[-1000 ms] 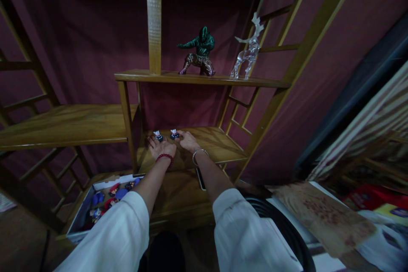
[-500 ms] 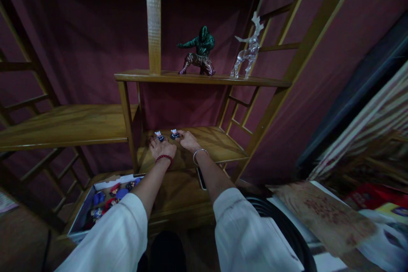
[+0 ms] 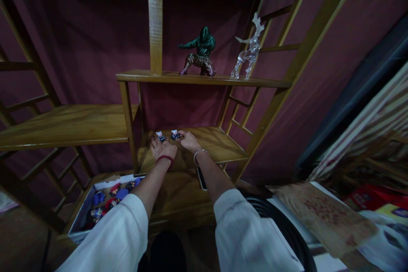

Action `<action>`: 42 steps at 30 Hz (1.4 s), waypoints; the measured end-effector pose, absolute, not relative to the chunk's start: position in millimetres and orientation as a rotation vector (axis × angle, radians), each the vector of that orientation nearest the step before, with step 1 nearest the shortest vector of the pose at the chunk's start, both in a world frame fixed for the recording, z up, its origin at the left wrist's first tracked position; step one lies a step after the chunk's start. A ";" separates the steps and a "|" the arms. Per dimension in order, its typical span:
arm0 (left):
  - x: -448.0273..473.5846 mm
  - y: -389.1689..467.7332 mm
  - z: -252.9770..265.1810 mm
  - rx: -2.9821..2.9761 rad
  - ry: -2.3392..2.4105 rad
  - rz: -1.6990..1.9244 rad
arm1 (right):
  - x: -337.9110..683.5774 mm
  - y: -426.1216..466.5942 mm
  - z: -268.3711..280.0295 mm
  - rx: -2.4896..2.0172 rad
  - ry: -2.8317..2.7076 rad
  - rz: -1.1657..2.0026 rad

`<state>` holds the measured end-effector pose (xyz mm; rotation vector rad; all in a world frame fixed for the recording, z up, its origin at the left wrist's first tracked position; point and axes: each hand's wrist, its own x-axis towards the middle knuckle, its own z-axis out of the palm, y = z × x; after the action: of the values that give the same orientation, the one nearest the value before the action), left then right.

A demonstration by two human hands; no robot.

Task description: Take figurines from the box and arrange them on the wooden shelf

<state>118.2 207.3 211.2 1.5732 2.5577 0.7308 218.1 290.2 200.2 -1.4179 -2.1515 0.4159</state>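
Though I cannot tell whether my left hand (image 3: pixel 163 149) pinches the left toy (image 3: pixel 160 136) or my right hand (image 3: pixel 190 141) the right toy (image 3: pixel 175 134) on the lower shelf (image 3: pixel 218 143), light, low contact should steady both.

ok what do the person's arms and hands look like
The left hand and right hand are gloveless. A dark red beaded bracelet circles the left wrist, a thin silvery bangle the right. Loose whitish sleeves end on the forearms.

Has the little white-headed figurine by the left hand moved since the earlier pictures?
Yes, slightly: the left figurine has shifted right, away from the wooden upright on its left and closer to the right figurine.
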 end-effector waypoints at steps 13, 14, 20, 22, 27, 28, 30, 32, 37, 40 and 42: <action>117.3 210.1 205.9 1.577 2.579 0.751 | 218.2 294.9 195.2 -1.414 -2.166 0.388; 117.2 210.2 205.6 1.581 2.581 0.748 | 218.0 295.9 194.5 -1.411 -2.183 0.365; 116.6 210.7 204.9 1.589 2.574 0.731 | 218.3 300.5 190.4 -1.391 -2.221 0.302; 116.6 210.9 204.7 1.584 2.576 0.729 | 219.0 300.9 189.7 -1.375 -2.221 0.312; 116.6 210.9 204.6 1.588 2.576 0.738 | 220.2 299.9 189.7 -1.358 -2.215 0.332; 116.5 210.8 204.8 1.590 2.577 0.735 | 220.3 299.5 189.9 -1.357 -2.213 0.336; 116.5 210.6 204.9 1.592 2.579 0.726 | 220.4 298.6 190.6 -1.357 -2.208 0.345; 116.4 210.7 204.8 1.593 2.572 0.730 | 220.4 297.7 191.4 -1.357 -2.208 0.353; 116.5 211.5 204.0 1.589 2.571 0.758 | 219.8 296.1 192.9 -1.388 -2.215 0.328; 116.8 211.3 204.4 1.584 2.583 0.746 | 219.5 295.8 193.2 -1.388 -2.202 0.341; 117.0 210.5 205.1 1.586 2.582 0.737 | 219.4 295.8 193.3 -1.382 -2.197 0.353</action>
<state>117.0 210.5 205.1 1.5857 2.5823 0.7366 219.4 295.8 193.3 -1.3820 -2.1965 0.3534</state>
